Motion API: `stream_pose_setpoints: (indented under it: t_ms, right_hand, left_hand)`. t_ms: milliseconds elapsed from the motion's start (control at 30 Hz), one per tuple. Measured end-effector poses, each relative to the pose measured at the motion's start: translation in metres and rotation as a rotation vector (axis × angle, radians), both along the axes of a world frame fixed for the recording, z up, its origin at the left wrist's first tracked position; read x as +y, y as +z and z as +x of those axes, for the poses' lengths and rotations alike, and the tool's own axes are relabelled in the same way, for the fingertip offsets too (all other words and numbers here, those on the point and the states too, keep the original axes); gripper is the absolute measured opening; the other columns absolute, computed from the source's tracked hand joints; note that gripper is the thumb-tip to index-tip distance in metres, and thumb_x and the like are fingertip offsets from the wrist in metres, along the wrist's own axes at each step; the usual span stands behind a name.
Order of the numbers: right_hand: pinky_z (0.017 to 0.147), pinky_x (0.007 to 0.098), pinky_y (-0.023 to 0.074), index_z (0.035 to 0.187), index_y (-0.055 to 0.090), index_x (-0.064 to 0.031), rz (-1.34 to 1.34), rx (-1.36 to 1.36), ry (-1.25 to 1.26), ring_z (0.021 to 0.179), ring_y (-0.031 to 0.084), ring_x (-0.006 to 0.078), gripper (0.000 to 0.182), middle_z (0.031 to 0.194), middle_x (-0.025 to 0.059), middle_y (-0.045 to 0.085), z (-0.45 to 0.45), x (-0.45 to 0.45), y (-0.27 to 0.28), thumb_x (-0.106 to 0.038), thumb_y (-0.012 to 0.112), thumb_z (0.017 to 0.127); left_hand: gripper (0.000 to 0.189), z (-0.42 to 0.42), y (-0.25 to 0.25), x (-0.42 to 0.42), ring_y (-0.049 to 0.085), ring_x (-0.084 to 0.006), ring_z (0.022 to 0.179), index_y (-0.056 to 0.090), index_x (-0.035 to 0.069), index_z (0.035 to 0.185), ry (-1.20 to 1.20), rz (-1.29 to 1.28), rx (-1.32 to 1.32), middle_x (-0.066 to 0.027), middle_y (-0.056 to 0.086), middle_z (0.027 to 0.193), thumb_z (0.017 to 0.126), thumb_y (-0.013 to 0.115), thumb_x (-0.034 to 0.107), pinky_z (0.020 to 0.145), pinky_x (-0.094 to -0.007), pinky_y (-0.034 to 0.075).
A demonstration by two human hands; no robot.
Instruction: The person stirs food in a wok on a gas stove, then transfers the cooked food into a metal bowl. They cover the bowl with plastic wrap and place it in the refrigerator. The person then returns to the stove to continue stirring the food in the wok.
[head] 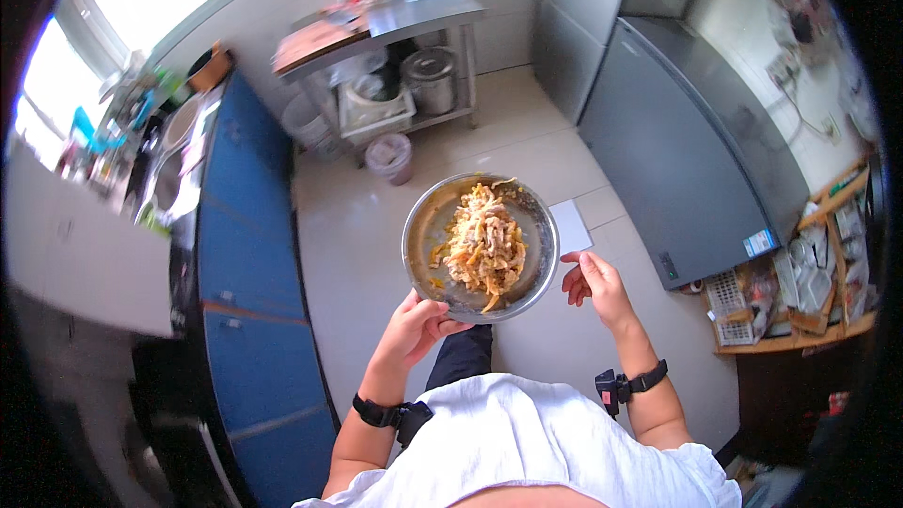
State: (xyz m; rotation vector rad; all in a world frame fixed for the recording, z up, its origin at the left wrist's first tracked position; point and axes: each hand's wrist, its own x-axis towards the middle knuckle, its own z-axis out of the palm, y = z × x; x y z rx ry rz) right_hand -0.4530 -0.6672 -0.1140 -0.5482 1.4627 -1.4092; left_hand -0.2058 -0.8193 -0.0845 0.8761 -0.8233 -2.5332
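Observation:
A round stainless steel bowl (540,275) is held out in front of me, above the tiled floor. My left hand (420,328) grips its near left rim, with the thumb over the edge. Strips of what looks like coated raw meat with yellow shreds (487,240) lie heaped in the bowl. Just right of the rim is my right hand (589,282), fingers apart and slightly curled, holding nothing. Whether its fingertips touch the bowl I cannot tell. Each wrist wears a black strap with a small device.
Blue cabinets (250,240) under a cluttered counter run along the left. Ahead stands a metal table (423,14) with a steel pot (429,81) on its lower shelf and a lidded bucket (389,157) beside it. A grey chest freezer (677,148) and a crowded wooden shelf (797,346) are at right.

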Motion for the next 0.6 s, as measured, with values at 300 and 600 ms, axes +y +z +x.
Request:
stream_pose_setpoints:
  t_ms: [300,600]
  right_hand:
    - [0.048,0.0205,0.0407,0.102,0.053,-0.0047,0.075,0.043,-0.413,0.053,0.051,0.0089,0.035,0.069,0.0056,0.057,-0.12,-0.043,-0.029,-0.034,0.035,0.093]
    - [0.045,0.019,0.0398,0.1,0.053,-0.0038,0.197,0.236,-0.768,0.051,0.051,0.0074,0.03,0.068,0.005,0.057,-0.323,-0.027,-0.034,-0.029,0.038,0.092]
  left_hand:
    - [0.042,-0.185,-0.042,-0.148,0.056,-0.0285,0.095,0.032,0.002,0.121,-0.341,0.066,0.061,-0.0185,0.049,0.112,0.081,0.04,-0.002,0.082,-0.0386,0.049]
    - [0.039,-0.454,-0.109,-0.236,0.054,-0.0309,0.097,0.033,0.002,0.12,-0.561,0.089,0.123,-0.0177,0.047,0.115,0.081,0.039,-0.002,0.081,-0.0355,0.051]
